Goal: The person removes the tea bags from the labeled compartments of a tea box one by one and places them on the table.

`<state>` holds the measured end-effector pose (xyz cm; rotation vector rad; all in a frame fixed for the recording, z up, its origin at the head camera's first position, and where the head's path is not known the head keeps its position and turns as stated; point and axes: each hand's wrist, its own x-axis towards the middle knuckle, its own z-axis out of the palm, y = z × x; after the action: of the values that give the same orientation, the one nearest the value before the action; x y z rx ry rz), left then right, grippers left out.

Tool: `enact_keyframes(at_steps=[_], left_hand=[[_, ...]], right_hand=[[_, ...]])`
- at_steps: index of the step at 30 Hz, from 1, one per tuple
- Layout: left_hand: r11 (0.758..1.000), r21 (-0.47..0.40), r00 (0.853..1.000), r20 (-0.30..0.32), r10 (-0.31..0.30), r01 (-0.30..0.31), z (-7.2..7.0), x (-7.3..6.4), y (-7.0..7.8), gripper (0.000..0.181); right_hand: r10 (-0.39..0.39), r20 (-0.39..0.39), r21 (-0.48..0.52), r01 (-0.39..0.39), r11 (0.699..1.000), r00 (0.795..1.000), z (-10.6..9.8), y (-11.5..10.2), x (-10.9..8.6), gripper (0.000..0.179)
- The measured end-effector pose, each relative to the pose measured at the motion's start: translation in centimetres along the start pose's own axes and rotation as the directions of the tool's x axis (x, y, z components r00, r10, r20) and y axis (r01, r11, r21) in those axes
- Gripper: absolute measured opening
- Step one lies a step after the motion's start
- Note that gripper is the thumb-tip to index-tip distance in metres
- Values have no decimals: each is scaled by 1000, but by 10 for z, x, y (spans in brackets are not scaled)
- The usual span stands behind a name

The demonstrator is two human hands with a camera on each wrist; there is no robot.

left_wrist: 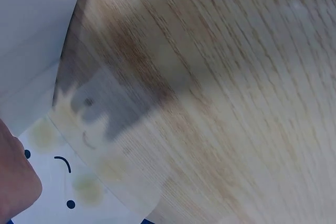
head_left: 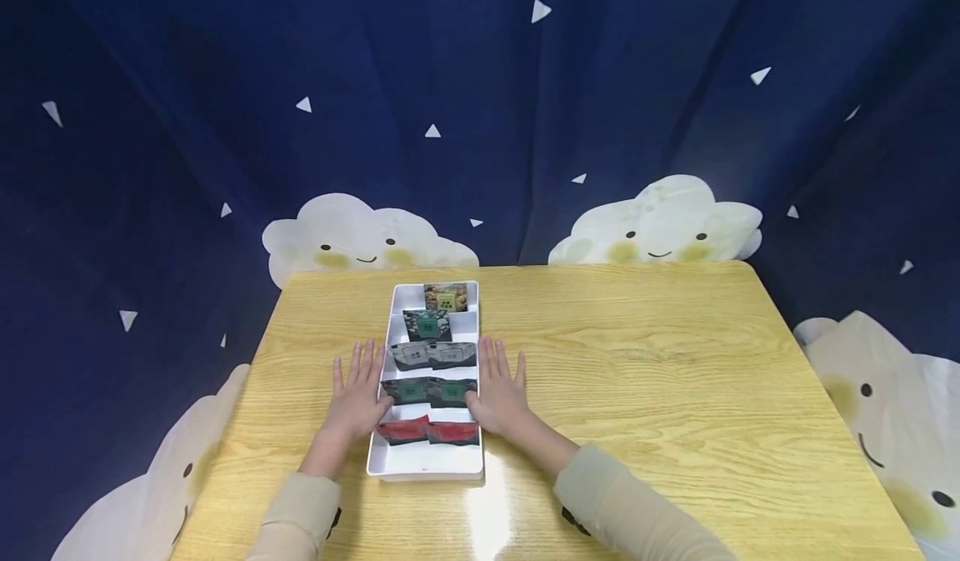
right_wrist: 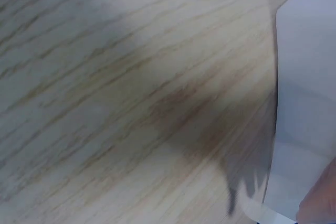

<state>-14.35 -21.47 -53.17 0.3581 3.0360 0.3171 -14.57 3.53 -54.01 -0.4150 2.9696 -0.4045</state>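
Head view: a white tray (head_left: 424,460) sits lengthwise on a wood-grain table (head_left: 645,369), most of whose top stretches out to the tray's right. 2 hands flank it. At the tray's left side is the left hand (head_left: 357,398), fingers straight and slightly spread, thumb at the rim; at its right side, the right hand (head_left: 501,394) lies likewise, fingers straight, thumb over the rim. Whether either thumb touches a packet, I cannot tell.

The tray holds 8 packets in 5 rows. From its far end to its near end: 1 yellow-brown packet (head_left: 446,297), 1 dark packet with a green label (head_left: 427,326), 2 grey packets (head_left: 411,356), 2 more green-labelled packets (head_left: 408,391) level with the thumbs, and 2 red-and-black packets (head_left: 453,433).

Beyond the tray hangs a dark blue curtain (head_left: 480,52) with white triangles and smiling clouds (head_left: 352,232). Pale sleeves (head_left: 300,507) reach in from the tray's near end.
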Motion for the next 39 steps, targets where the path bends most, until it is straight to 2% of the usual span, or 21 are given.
enact_keyframes(at_steps=[8,17,25,32,39], left_hand=[[1000,-23,1000,1,-1,1,-1,-4,-4,82],[1000,-12,1000,8,-7,7,-2,-8,-4,82],[1000,-13,1000,12,-4,4,0,-15,0,83],[999,-34,1000,-11,-5,5,6,-20,4,81],[997,-71,1000,-28,-8,6,8,-23,16,82]], right_hand=[[13,2,22,-13,1000,1000,3,-6,-2,79],[5,14,28,-6,1000,1000,3,-9,-7,80],[-8,6,22,7,1000,1000,6,-7,-15,80],[-22,7,36,22,999,1000,5,-4,-22,81],[-18,7,31,18,999,1000,4,6,-28,81]])
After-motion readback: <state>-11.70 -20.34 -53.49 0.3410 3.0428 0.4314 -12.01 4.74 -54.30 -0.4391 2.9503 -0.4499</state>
